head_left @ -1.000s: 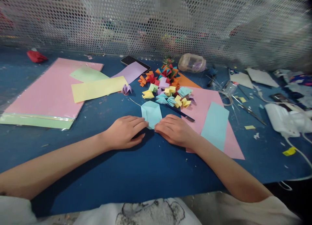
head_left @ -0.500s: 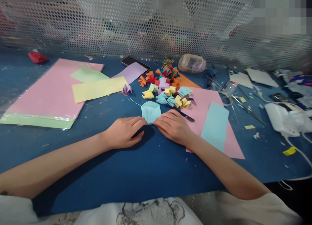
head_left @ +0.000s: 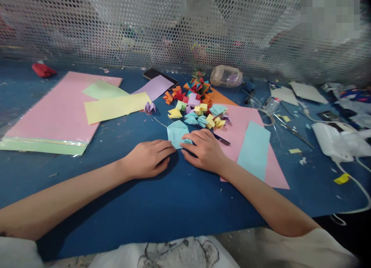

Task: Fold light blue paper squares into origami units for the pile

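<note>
A small folded sheet of light blue origami paper lies on the blue table between my hands, with crease lines across it. My left hand has its fingers pressed together at the paper's lower left corner, holding it down; the thumb sits lower, tucked near the table. Over the paper's right side, my right hand rests with its fingers apart, the tips lying on the sheet. Just beyond is a pile of folded paper pieces in several colours. One purple folded piece stands apart to the left.
Left are a plastic-wrapped pink paper pack, a yellow strip and a phone. Pink paper with a light blue strip lies right, beside a dark slim tool. Tweezers and a white power strip are farther right.
My right hand's fingers have spread and moved up onto the paper from its lower edge. The left hand stays at the lower left corner.
</note>
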Available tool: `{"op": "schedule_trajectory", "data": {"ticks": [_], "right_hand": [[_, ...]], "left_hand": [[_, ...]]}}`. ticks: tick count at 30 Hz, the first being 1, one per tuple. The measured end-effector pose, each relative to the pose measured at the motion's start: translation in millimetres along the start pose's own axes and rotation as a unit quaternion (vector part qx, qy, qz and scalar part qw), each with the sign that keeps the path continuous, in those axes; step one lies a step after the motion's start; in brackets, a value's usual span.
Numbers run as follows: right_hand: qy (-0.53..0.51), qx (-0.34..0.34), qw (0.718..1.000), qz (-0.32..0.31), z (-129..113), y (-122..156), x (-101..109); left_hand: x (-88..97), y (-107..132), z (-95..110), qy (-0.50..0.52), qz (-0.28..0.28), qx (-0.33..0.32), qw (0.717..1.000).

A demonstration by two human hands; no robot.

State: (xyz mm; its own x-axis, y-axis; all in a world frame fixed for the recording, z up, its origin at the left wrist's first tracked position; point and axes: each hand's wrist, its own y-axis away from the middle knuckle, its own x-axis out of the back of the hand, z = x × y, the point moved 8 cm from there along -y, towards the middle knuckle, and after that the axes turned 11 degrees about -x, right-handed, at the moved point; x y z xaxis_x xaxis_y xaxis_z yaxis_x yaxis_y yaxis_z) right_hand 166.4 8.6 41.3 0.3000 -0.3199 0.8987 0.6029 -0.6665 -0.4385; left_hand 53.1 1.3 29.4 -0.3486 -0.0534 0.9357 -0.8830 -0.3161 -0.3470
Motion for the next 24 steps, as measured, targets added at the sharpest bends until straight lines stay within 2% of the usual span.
{"op": "schedule_trajectory", "data": {"ticks": [7, 12, 15, 19, 24], "right_hand": [[-0.003, 0.009, 1.000, -0.008, -1, -1, 2], [-0.020, 0.004, 1.000, -0.011, -1, 1, 3], [-0.039, -0.025, 0.999, 0.016, 6, 0, 7], [-0.021, -0.081, 0.996, 0.011, 21, -2, 4], [-0.018, -0.102, 0.994, 0.027, 32, -2, 6]], "left_hand": [[-0.5, 1, 7, -0.036, -0.003, -0.034, 0.999], [-5.3, -2, 6, -0.033, -0.056, -0.028, 0.997], [-6.0, -3, 7, -0.026, -0.067, -0.035, 0.997], [-5.7, -4, 6, -0.021, -0.059, -0.038, 0.997], [-3.5, -2, 5, -0.024, -0.041, -0.028, 0.998]]}}
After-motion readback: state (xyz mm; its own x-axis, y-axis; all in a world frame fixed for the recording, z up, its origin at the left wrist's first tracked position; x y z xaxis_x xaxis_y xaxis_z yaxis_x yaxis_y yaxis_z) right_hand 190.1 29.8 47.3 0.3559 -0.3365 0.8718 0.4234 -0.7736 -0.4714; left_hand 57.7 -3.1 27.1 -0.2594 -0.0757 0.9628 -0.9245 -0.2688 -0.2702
